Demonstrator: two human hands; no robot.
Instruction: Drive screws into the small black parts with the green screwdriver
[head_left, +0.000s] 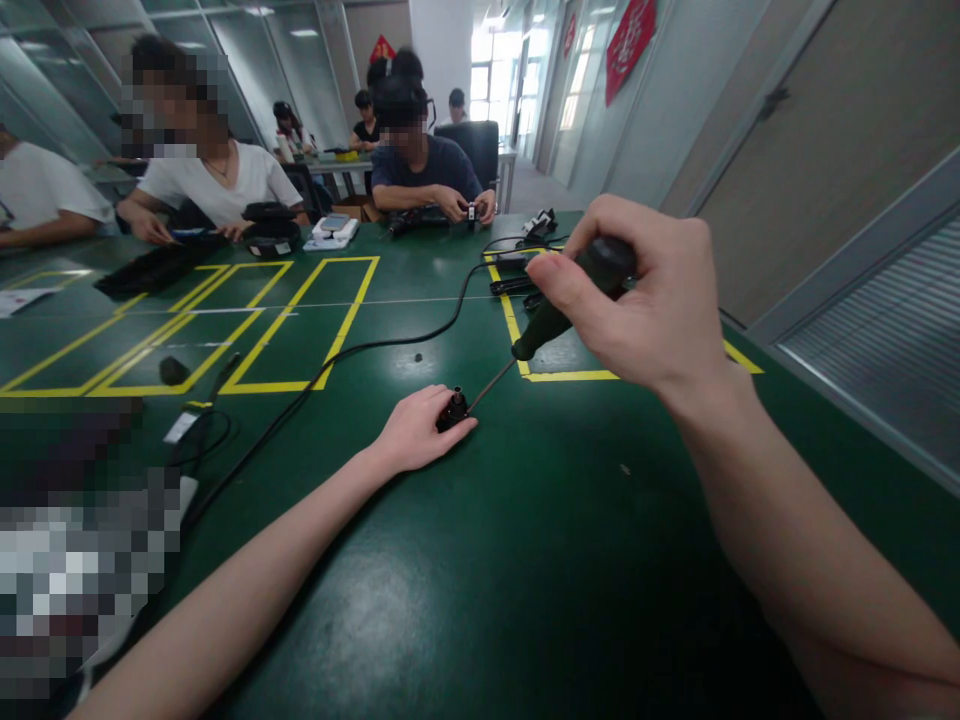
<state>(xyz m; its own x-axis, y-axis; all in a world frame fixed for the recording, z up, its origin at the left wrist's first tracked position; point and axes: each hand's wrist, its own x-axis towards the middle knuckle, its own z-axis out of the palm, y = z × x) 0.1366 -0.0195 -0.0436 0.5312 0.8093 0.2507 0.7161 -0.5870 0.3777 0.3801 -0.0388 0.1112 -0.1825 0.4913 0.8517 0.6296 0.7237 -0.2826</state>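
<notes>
My right hand (645,290) is wrapped round the dark green handle of a screwdriver (551,318). Its thin metal shaft slants down and left, and the tip meets the side of a small black cylindrical part (454,410) with a short metal post on top. My left hand (421,430) grips that part on the green table, thumb in front and fingers behind. The fingers hide some of the part, so its exact kind does not show, nor does the spot where the tip touches it.
A black cable (360,347) runs across the green table (480,580) past my left hand. Yellow tape (574,377) marks rectangles, with black cables inside the right one. A dark lump (173,371) lies at left. Several people sit across the table; one in dark blue (427,165) handles a small object.
</notes>
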